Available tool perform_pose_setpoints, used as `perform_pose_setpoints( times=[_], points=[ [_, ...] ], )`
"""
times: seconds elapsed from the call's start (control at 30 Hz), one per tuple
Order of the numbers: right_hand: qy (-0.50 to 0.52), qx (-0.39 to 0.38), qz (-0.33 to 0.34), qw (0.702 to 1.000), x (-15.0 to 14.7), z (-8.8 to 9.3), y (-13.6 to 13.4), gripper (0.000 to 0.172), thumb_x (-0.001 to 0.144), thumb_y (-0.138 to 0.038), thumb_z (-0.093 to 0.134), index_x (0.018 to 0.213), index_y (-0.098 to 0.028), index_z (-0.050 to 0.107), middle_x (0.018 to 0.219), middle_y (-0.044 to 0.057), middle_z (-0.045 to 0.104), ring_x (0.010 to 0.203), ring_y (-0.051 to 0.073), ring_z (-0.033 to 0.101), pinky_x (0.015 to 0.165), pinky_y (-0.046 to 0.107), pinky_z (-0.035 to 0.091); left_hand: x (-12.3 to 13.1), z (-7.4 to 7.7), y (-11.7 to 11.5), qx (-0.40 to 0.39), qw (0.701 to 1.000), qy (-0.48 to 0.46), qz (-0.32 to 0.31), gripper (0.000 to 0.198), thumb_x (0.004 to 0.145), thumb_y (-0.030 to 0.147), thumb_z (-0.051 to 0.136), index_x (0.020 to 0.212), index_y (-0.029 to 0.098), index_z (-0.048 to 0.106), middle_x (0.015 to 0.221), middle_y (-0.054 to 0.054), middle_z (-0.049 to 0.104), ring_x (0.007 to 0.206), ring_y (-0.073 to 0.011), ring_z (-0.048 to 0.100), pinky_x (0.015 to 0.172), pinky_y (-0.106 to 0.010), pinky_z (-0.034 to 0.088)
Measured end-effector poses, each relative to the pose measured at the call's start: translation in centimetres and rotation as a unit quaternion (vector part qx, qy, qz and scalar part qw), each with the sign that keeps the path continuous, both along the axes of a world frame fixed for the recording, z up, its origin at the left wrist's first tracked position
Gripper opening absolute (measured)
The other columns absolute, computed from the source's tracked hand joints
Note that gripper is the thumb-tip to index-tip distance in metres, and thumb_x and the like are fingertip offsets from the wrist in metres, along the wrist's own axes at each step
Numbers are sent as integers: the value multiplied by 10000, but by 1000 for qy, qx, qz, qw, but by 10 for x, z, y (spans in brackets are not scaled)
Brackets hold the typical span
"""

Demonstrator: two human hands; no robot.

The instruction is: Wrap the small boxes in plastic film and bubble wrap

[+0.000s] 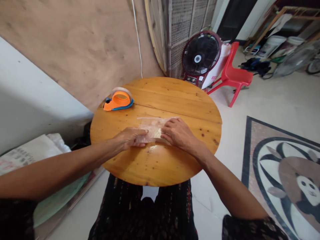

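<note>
Clear bubble wrap (pixel 151 131) lies near the middle of the round wooden table (pixel 160 170), partly folded over and see-through. My left hand (pixel 133 137) grips its left edge, the thumb on top and the fingers underneath. On the other side, my right hand (pixel 176 131) is on the right part of the wrap, its fingers curled over it. Whether anything is inside the wrap cannot be made out. An orange and blue tape dispenser (pixel 119 100) with a roll of tape stands at the table's far left, apart from both hands.
A plywood board (pixel 75 43) leans behind the table. Past the far right edge stand a dark red fan (pixel 201 55) and a red plastic chair (pixel 236 73). White sacks (pixel 37 153) lie at the left, and a panda floor mat (pixel 287 173) is at the right.
</note>
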State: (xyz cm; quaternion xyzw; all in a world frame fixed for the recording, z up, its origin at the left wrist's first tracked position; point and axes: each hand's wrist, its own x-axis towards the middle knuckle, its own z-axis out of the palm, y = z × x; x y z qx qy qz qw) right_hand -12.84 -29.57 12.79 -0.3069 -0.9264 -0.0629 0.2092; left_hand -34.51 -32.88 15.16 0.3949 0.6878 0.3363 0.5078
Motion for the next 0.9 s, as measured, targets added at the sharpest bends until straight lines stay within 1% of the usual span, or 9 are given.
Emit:
perform_pose_setpoints(
  times=[0.07, 0.23, 0.33, 0.43, 0.5, 0.57, 0.63, 0.73, 0.9],
  points=[
    [-5, 2, 1, 1000, 0, 1, 1, 202, 948, -318, 608, 843, -181, 711, 926, 89, 716, 913, 233, 541, 810, 360, 302, 6, -3, 3, -4, 1000, -12, 27, 182, 754, 237, 729, 900, 151, 664, 857, -58, 713, 645, -128, 630, 538, -241, 554],
    [-28, -4, 3, 1000, -1, 5, 2, 230, 942, -360, 619, 888, -167, 732, 946, 106, 721, 935, 251, 559, 810, 370, 305, 14, -7, 8, 41, 996, 75, 18, 168, 736, 203, 707, 891, 154, 664, 787, -37, 688, 584, -127, 600, 471, -234, 496],
    [-42, -7, 3, 999, -2, 8, 2, 235, 943, -358, 617, 892, -162, 737, 938, 111, 722, 951, 258, 567, 811, 374, 309, 16, -9, 9, 78, 990, 116, 33, 350, 707, 167, 725, 1043, 154, 628, 813, -32, 687, 554, -113, 591, 450, -215, 463],
    [-46, -5, 4, 999, -3, 10, 2, 222, 930, -356, 634, 873, -164, 729, 937, 117, 722, 940, 257, 568, 802, 375, 312, 19, -8, 8, 87, 988, 121, 49, 586, 699, 163, 756, 1235, 173, 518, 816, -22, 684, 514, -104, 573, 425, -209, 442],
    [-46, -5, 5, 999, -4, 10, 2, 204, 919, -345, 646, 868, -163, 722, 933, 120, 721, 932, 254, 564, 801, 374, 314, 20, -5, 7, 86, 989, 115, 46, 507, 726, 165, 739, 1194, 164, 544, 771, -13, 673, 498, -99, 559, 411, -202, 423],
    [-43, -6, 7, 999, -4, 11, 2, 177, 911, -319, 650, 855, -165, 717, 916, 120, 720, 931, 251, 559, 801, 372, 317, 23, -3, 6, 71, 991, 109, 45, 286, 750, 167, 713, 1020, 136, 621, 702, -8, 653, 485, -94, 541, 402, -203, 406],
    [-38, -9, 10, 999, -5, 12, 2, 147, 901, -289, 656, 845, -166, 714, 915, 119, 719, 934, 248, 556, 796, 367, 321, 24, -1, 6, 42, 993, 99, 52, 108, 765, 178, 702, 833, 123, 638, 634, -4, 629, 471, -91, 526, 397, -208, 394],
    [-42, -17, 12, 999, -5, 15, 2, 123, 890, -267, 662, 854, -162, 715, 943, 116, 724, 941, 247, 562, 781, 358, 325, 25, -2, 7, 15, 994, 74, 77, 114, 764, 183, 708, 731, 136, 609, 579, 11, 608, 469, -92, 530, 402, -206, 398],
    [-71, -19, 3, 997, -6, 23, 0, 153, 897, -279, 647, 930, -152, 723, 982, 115, 732, 963, 245, 577, 807, 352, 323, 25, -5, 11, 45, 996, 36, 72, 51, 773, 141, 647, 754, 144, 599, 561, 28, 593, 440, -96, 521, 387, -212, 367]
  ],
)
